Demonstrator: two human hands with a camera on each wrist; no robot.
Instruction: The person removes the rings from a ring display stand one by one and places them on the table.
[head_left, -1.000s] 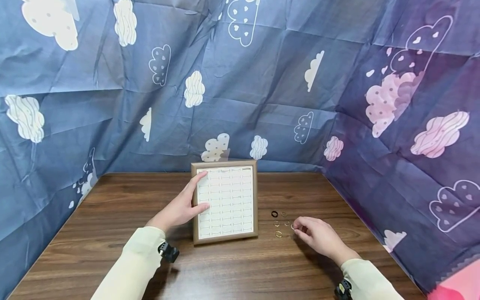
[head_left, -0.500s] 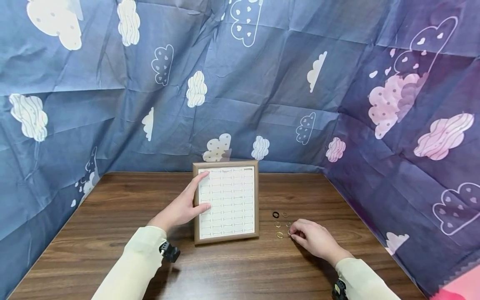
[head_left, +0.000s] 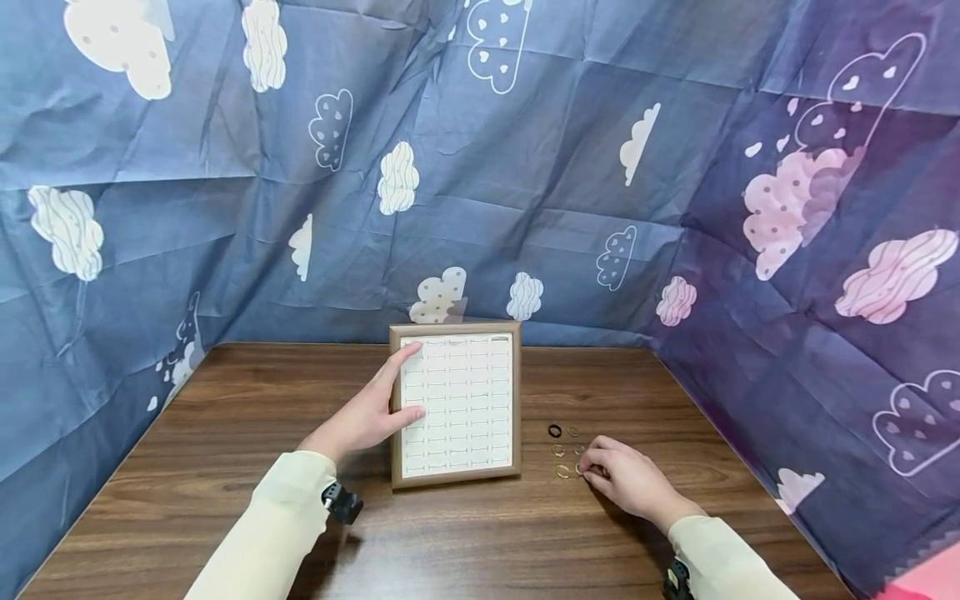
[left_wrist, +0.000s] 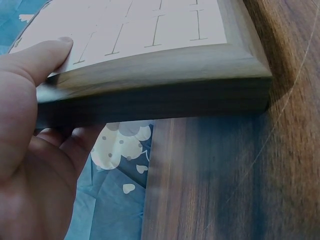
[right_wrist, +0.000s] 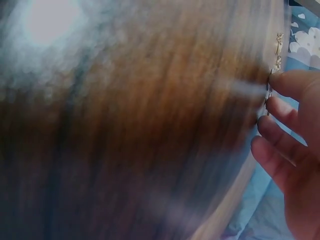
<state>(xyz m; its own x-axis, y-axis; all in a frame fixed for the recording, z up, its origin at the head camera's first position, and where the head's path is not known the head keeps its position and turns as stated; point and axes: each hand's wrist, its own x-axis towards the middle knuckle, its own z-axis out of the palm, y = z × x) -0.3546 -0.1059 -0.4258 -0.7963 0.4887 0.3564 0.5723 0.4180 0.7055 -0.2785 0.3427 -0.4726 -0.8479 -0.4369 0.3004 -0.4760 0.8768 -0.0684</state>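
A wooden-framed ring display board [head_left: 457, 400] with a white slotted panel stands propped up on the table. My left hand [head_left: 358, 421] grips its left side; the left wrist view shows the thumb [left_wrist: 52, 52] on the panel and other fingers behind the frame. My right hand [head_left: 633, 482] is low over the table, thumb and index finger pinching a small silvery ring [head_left: 579, 470]. Beside it lie a gold ring [head_left: 562, 472], another gold ring [head_left: 558, 451], a black ring [head_left: 555, 431] and a thin ring [head_left: 573, 432]. The fingertips partly hide one more ring [head_left: 579, 451].
A thin dark ring [head_left: 500, 339] sits in the board's top right slot. The brown wooden table [head_left: 465, 542] runs back to a blue cloth [head_left: 337, 250] printed with clouds. Something pink [head_left: 930, 575] shows at the lower right corner.
My right hand has shifted slightly nearer and to the left with the pinched ring, bringing it alongside the front gold ring. The left hand keeps its place on the board.
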